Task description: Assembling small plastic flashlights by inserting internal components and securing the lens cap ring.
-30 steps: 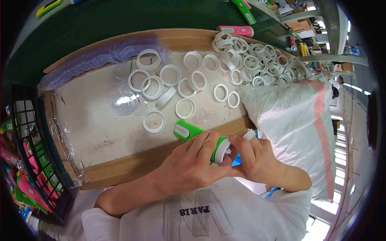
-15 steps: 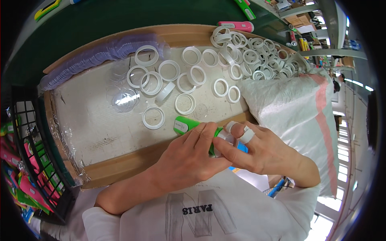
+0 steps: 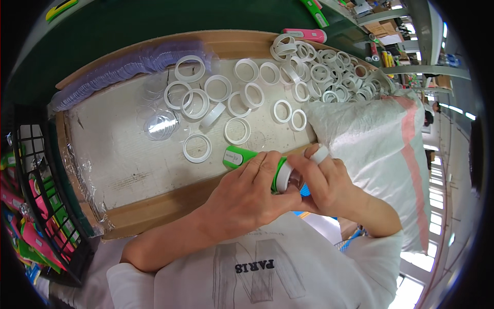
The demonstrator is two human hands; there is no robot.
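Observation:
My left hand (image 3: 246, 194) is wrapped round a green flashlight (image 3: 237, 156), its tail pointing left over the tray's near edge. A white plastic ring (image 3: 284, 177) sits at the flashlight's wide head, on the right. My right hand (image 3: 332, 186), with white tape on one finger, closes on this ring with bent fingers and thumb. Part of the ring and the flashlight's middle are hidden by my fingers. Beyond my hands, loose white rings (image 3: 237, 131) and clear round discs (image 3: 160, 125) lie in the cardboard tray (image 3: 154, 207).
A purplish row of stacked clear discs (image 3: 128, 69) lines the tray's far left edge. Many white rings pile up at far right, beside a white woven sack (image 3: 360, 134). A black basket (image 3: 49, 206) of colourful flashlights stands left. A pink flashlight (image 3: 306, 35) lies behind the tray.
My right hand's fingers have bent and shifted round the flashlight's head, so the white ring there shows more plainly. My left hand keeps its grip, almost unmoved.

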